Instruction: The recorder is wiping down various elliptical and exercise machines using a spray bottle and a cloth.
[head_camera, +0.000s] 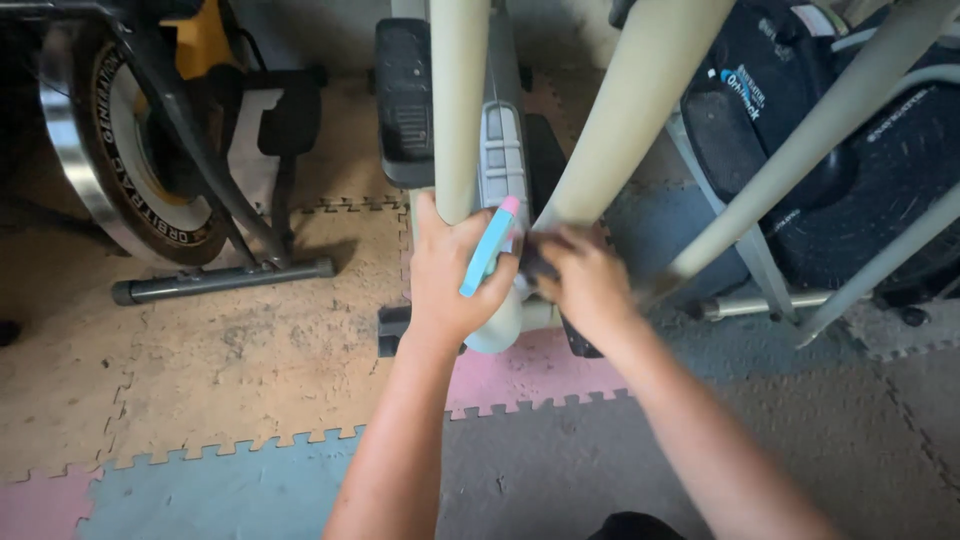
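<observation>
Two bare arms reach out from the bottom edge, over a floor of soft foam puzzle mats in tan, pink, blue and grey. The left hand has its fingers wrapped around a light blue stick-shaped tool with a pink tip. The tool points up and leans a little to the right. The same hand rests against a pale cream round bar of a grey exercise machine. The right hand is just beside it, touching the machine low down near a second slanted cream bar. It is blurry, so I cannot tell if its fingers hold anything. Far left stands a black exercise bike with a shiny metal wheel.
</observation>
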